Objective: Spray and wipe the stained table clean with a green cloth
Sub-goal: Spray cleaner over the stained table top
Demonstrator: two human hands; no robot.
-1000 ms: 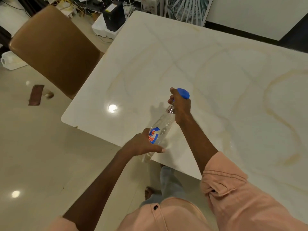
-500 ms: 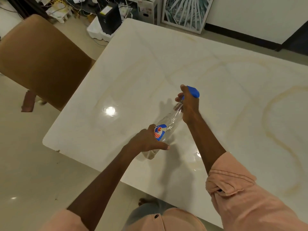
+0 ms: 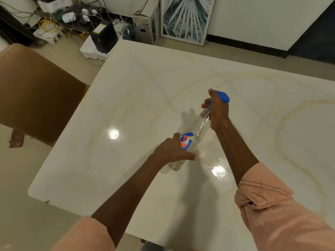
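Note:
A clear spray bottle [image 3: 196, 132] with a blue trigger head and a blue and red label is held tilted above the white marble table [image 3: 145, 98]. My right hand [image 3: 216, 113] grips its neck just under the blue head. My left hand [image 3: 172, 150] holds the lower body of the bottle by the label. Faint yellowish stain rings [image 3: 282, 142] curve over the table's right side, and a wet shiny patch [image 3: 218, 170] lies near the bottle's base. No green cloth is in view.
A brown chair [image 3: 36, 91] stands at the table's left edge. Behind the table's far end are a black box [image 3: 104, 36] on white foam, tangled cables, a cardboard box [image 3: 145, 26] and a framed picture [image 3: 186, 19] leaning on the wall.
My view has moved forward over the table, so the chair slid left. Both hands keep their grip on the bottle, which now sits farther in from the near edge.

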